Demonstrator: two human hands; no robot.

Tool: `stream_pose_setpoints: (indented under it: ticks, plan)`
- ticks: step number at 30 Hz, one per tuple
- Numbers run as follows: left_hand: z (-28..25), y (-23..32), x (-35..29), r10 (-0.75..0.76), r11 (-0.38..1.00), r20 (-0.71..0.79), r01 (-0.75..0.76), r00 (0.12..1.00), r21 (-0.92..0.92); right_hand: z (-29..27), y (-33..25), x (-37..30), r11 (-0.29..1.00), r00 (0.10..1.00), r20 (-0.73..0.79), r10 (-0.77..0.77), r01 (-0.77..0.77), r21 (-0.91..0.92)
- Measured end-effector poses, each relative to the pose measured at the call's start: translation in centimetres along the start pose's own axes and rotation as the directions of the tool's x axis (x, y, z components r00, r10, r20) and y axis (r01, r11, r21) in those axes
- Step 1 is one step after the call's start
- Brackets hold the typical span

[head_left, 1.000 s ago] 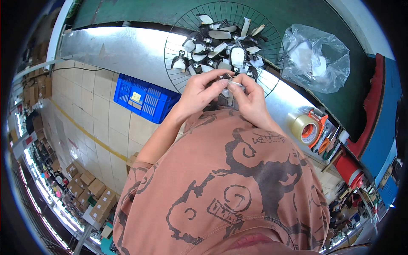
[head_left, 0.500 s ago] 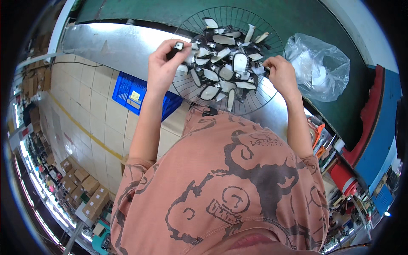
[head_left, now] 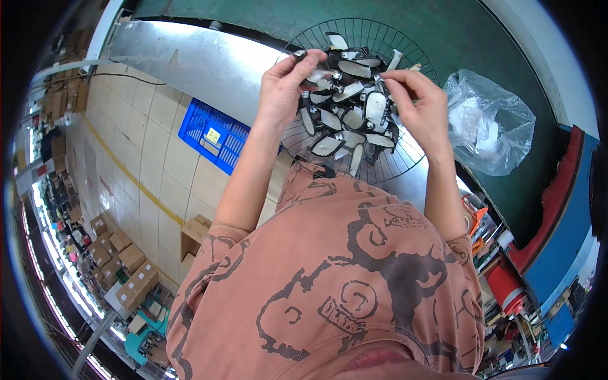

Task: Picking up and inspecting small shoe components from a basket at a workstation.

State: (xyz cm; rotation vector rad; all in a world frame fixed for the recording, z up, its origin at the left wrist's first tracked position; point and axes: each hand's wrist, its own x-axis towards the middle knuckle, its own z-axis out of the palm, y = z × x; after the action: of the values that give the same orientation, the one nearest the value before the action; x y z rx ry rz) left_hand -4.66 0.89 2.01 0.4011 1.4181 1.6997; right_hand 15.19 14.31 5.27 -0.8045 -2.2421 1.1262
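A round wire basket holds a heap of small black parts with pale oval faces. Over its left side is my left hand, closed around a small dark part that shows between thumb and fingers. A blurred pale piece lies just beyond that thumb; whether the hand touches it I cannot tell. My right hand reaches over the heap from the right. Its thumb and forefinger come together at a small shiny piece, too small to name, among the parts.
The basket stands across a metal ledge and a green tabletop. To its right lies a clear plastic bag with white pieces inside. A blue crate sits on the tiled floor at left, with cardboard boxes farther off.
My left hand has moved right, farther over the basket, still with the dark part. My right hand has come inward from the basket's right edge onto the heap. The whole view has shifted slightly.
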Motion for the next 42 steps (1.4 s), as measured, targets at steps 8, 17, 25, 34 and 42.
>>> stream_pose_setpoints:
  ticks: [8,17,25,34,42]
  plan:
    - [1.5,-0.6,-3.7,-0.021,0.997,0.087,0.027,0.996,-0.067,4.2,-1.9,-1.2,0.989,0.989,0.092,-0.112,0.101,0.112]
    - [3.3,-1.0,-5.1,0.062,0.990,0.104,-0.048,0.993,-0.131,6.1,-1.9,-2.8,0.990,0.987,-0.109,-0.117,0.124,0.062]
    - [1.3,-0.6,-5.3,0.011,0.979,0.108,0.011,0.994,-0.203,4.7,-2.5,-4.2,0.969,0.973,0.128,-0.194,0.170,0.179]
    - [-3.9,4.8,-1.9,0.135,0.991,-0.042,-0.136,0.990,-0.018,-0.8,3.4,-3.8,0.898,0.943,0.329,-0.057,0.192,-0.396]
    - [-0.1,-0.1,-1.8,-0.180,0.975,-0.029,0.175,0.983,-0.135,1.7,8.5,6.1,0.878,0.979,-0.010,0.203,-0.186,-0.442]
